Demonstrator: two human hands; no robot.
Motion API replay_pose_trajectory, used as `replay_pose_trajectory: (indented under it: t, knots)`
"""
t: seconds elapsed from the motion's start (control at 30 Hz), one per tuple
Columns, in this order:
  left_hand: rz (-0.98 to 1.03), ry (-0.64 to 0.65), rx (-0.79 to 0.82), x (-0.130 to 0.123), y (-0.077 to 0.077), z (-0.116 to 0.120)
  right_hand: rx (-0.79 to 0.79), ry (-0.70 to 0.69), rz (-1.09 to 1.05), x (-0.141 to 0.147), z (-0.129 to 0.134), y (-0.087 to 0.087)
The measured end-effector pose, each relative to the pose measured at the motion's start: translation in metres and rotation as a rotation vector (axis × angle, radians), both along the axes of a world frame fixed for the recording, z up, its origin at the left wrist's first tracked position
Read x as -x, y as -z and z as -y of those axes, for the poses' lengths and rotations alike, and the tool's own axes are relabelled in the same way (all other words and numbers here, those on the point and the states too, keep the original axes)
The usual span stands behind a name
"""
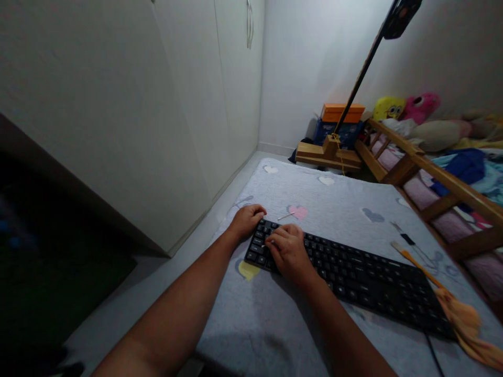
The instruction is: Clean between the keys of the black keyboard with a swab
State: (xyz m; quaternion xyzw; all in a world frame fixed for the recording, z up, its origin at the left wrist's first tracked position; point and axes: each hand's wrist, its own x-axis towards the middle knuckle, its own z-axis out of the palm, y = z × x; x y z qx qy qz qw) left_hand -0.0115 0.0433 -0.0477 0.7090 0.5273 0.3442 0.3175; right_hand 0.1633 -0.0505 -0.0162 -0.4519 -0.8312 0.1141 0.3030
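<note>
A black keyboard [365,277] lies at a slant on a light cloth with heart prints [346,193]. My left hand [247,220] rests at the keyboard's far left corner, its fingers curled against the edge. Over the left-hand keys, my right hand [288,248] pinches a small white-tipped cotton swab [264,246], mostly hidden by the fingers. Another cotton swab [286,215] lies on the cloth just beyond the keyboard.
Right of the keyboard are a brush with an orange handle [420,267], an orange cloth [459,314] and a thin tool with a black grip [407,239]. A wooden bed rail [444,167] borders the right. A cable leaves the keyboard's near side.
</note>
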Motion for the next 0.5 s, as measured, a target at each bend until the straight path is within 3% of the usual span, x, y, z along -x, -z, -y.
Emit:
replay_pose_trajectory:
  t: [0.5]
  knots:
    - [-0.011, 0.014, -0.018, 0.0007, 0.0, -0.0003, -0.082, 0.111, -0.004, 0.0035, -0.0044, 0.0062]
